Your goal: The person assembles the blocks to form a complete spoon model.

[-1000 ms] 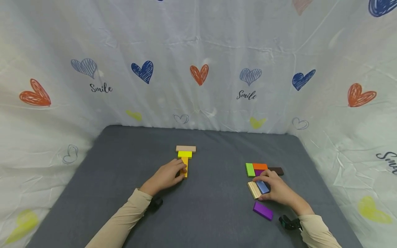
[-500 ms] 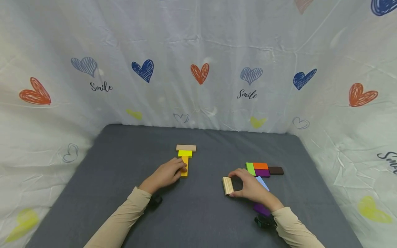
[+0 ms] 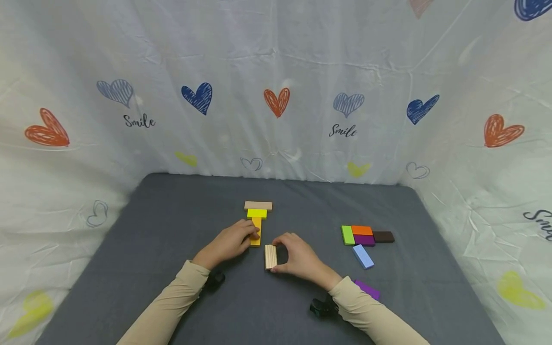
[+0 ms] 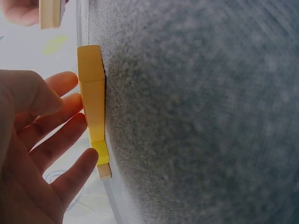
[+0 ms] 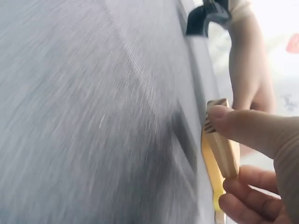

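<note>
My right hand [image 3: 302,258] pinches a plain wooden block [image 3: 270,257] with striped grain, thumb on the near end and fingers on the far end. In the right wrist view this wooden block [image 5: 223,151] is tilted over the dark cloth. My left hand [image 3: 227,243] rests its fingertips on an orange-yellow block [image 3: 257,224], partly hiding it. The left wrist view shows these fingers fairly straight against the face of the orange-yellow block [image 4: 93,100], with the thumb apart. Beyond it, a bright yellow block [image 3: 257,213] and a crosswise tan block [image 3: 258,205] continue the row.
On the right lie a green block [image 3: 347,235], an orange block [image 3: 361,230], a dark purple block [image 3: 364,240] and a dark brown block [image 3: 384,236], side by side. Nearer are a light blue block [image 3: 363,257] and a purple block [image 3: 367,289], partly behind the right sleeve.
My right hand has carried the wooden block left from beside the light blue block, to just right of the orange-yellow block. My left hand stays in place.
</note>
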The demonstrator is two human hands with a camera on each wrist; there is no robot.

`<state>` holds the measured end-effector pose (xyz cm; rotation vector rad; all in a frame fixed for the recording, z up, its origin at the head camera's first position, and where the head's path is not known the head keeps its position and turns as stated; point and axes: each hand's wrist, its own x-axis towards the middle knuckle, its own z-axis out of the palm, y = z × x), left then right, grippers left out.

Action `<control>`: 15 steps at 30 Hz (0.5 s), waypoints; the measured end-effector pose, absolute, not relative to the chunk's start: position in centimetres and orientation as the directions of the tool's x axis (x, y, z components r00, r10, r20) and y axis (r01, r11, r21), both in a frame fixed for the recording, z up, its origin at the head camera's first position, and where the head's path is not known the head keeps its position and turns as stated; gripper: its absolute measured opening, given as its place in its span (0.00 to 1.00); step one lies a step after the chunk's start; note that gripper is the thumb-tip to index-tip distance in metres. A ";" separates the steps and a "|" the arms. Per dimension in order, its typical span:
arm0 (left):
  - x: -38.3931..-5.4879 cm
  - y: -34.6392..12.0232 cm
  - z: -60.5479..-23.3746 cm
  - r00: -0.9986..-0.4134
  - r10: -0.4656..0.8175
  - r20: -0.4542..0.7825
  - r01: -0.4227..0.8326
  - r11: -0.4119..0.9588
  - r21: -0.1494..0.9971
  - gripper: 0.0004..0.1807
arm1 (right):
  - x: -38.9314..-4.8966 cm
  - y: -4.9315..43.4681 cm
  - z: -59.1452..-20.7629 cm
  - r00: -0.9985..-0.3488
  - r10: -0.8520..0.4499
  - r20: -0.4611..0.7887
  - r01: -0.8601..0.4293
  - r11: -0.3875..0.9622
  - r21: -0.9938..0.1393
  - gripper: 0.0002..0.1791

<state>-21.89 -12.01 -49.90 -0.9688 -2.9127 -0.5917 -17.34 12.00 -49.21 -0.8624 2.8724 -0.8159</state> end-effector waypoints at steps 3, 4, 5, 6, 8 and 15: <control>-21.9 -12.0 -49.9 -0.806 0.575 0.139 0.583 0.731 0.354 0.11 | -17.3 10.7 -49.2 -0.842 -0.529 0.110 -0.512 0.716 -0.474 0.33; -21.9 -12.0 -49.9 -0.805 0.576 0.144 0.585 0.729 0.356 0.11 | -17.3 10.4 -49.3 -0.839 -0.532 0.114 -0.520 0.720 -0.460 0.33; -21.9 -12.0 -49.9 -0.805 0.576 0.144 0.585 0.728 0.358 0.11 | -17.3 10.0 -49.3 -0.837 -0.534 0.116 -0.524 0.724 -0.449 0.33; -21.9 -12.0 -49.9 -0.804 0.577 0.145 0.586 0.728 0.355 0.11 | -17.3 9.7 -49.4 -0.836 -0.535 0.119 -0.528 0.727 -0.439 0.33; -21.9 -12.0 -49.9 -0.802 0.579 0.147 0.589 0.727 0.353 0.12 | -17.3 9.2 -49.6 -0.833 -0.538 0.128 -0.537 0.732 -0.418 0.33; -21.9 -12.1 -50.0 -0.802 0.581 0.141 0.589 0.728 0.351 0.12 | -17.1 7.9 -50.2 -0.830 -0.536 0.152 -0.550 0.745 -0.377 0.33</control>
